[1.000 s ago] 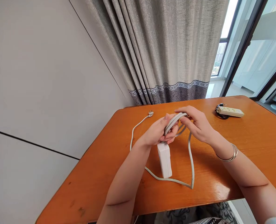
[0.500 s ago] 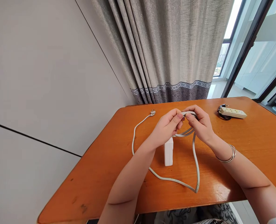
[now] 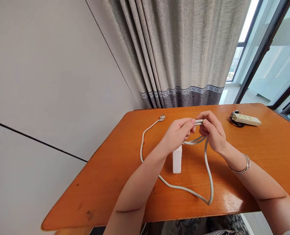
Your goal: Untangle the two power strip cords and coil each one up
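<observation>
A white power strip (image 3: 177,159) hangs below my left hand (image 3: 178,133), its lower end at the orange table (image 3: 105,182). Its grey cable (image 3: 210,176) is looped between both hands. My left hand is closed on the coiled cable just above the strip. My right hand (image 3: 212,130) is closed on the same loops right beside it, fingertips almost touching the left. One long loop trails down to the table's front edge. Another run curves left and back to the plug (image 3: 162,117) lying near the table's far edge.
A second, cream power strip (image 3: 246,119) with a dark cord lies at the far right of the table. A grey curtain (image 3: 184,52) hangs behind the table, a plain wall to the left, glass doors to the right. Bangles sit on my right wrist.
The hands came together on the coiled cable, the right one closing onto the loops. The white strip swung from tilted to upright and sits closer under my left hand.
</observation>
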The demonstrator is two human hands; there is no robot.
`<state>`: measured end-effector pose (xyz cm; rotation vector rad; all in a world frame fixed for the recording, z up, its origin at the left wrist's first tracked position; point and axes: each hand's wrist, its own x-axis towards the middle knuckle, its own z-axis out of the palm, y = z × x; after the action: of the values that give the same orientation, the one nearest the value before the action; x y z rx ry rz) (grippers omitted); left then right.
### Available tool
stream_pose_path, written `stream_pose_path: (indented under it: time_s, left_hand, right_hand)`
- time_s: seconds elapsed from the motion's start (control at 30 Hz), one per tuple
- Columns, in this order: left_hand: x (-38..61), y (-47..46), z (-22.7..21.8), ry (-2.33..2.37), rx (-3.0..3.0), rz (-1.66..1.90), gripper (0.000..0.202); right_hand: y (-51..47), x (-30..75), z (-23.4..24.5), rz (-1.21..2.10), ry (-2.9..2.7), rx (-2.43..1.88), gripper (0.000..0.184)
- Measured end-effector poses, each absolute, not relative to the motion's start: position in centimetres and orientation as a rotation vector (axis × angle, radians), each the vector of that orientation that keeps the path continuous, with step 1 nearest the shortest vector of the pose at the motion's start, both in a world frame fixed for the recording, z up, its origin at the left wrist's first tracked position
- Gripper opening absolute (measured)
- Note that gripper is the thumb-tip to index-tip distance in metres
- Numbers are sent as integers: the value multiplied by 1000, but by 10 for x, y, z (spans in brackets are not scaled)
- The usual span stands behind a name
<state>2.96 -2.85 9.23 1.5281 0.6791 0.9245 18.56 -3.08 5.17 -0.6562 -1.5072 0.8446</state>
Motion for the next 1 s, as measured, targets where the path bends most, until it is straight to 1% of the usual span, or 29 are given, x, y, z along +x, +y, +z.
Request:
stream_pose_path:
  time_s: [0.1, 0.27, 0.43, 0.57, 0.67, 0.73, 0.8, 0.87, 0.93, 1.0]
  left_hand:
    - [32, -30, 93, 646, 1457, 968, 54]
    - [32, -34, 99, 614, 1252, 1116, 55]
    - [27, -33, 107, 683, 1073, 1353, 54]
    - [30, -31, 108, 678, 991, 1460, 51]
    - [30, -29, 109, 650, 880, 1565, 50]
    - [28, -27, 110, 624, 787, 1662, 49]
    - [26, -23, 111, 592, 706, 1745, 47]
    - [24, -20, 111, 563, 661, 1791, 46]
    - [23, -18, 111, 546, 652, 1823, 46]
    - [24, -16, 109, 544, 665, 1857, 46]
  right_hand:
    - [-33, 186, 54, 833, -1506, -624, 32]
    - [-32, 181, 56, 925, -1457, -506, 39]
    - [-26, 173, 47, 959, -1569, -612, 48]
    - [-26, 179, 52, 901, -1770, -816, 44]
    - [-31, 183, 63, 793, -2078, -1062, 39]
    - [-36, 181, 68, 638, -2301, -1292, 45]
    - [-40, 175, 69, 403, -2436, -1561, 56]
    - [-45, 168, 67, 203, -2465, -1736, 67]
    - [-50, 162, 66, 191, -2444, -1782, 72]
    - [-55, 158, 67, 293, -2389, -1760, 70]
